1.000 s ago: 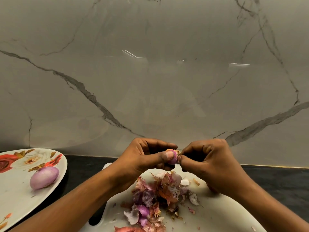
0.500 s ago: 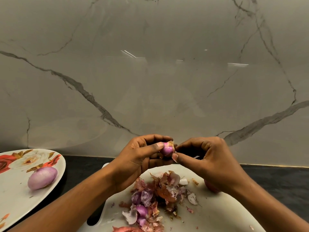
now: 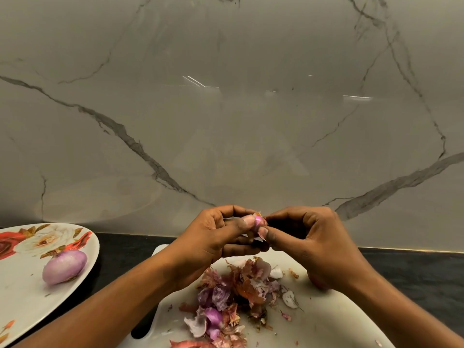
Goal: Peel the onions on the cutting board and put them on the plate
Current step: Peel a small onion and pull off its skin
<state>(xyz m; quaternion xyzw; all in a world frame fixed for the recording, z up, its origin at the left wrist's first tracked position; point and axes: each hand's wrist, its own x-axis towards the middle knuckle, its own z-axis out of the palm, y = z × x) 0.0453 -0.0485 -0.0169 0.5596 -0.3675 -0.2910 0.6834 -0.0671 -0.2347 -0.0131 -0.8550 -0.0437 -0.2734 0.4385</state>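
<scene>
The small onion (image 3: 260,221) is a glossy pink-purple bulb, mostly bare, with a dry brown tuft at its top and a pale flap of loose skin hanging at its lower edge. The left hand (image 3: 216,237) reaches in from the lower left with its fingers curled round behind the bulb and its thumb laid across the front, gripping it. The right hand (image 3: 310,238) comes in from the lower right with its back turned up, fingers bent inward, and its thumb and forefinger pinched together at the bulb's lower right side, on the loose skin. The bulb sits between the two hands' fingertips, raised above the far end of the white cutting board (image 3: 331,322) and touching nothing else. Below the hands a heap of peels (image 3: 233,292), purple, rust and white, lies on the middle of the board. A peeled onion (image 3: 64,266), larger and pale lilac, lies on its side on the flowered plate (image 3: 22,302), which stands well to the left of the board on the dark table (image 3: 125,249). Behind everything rises a grey veined marble wall (image 3: 226,121).
</scene>
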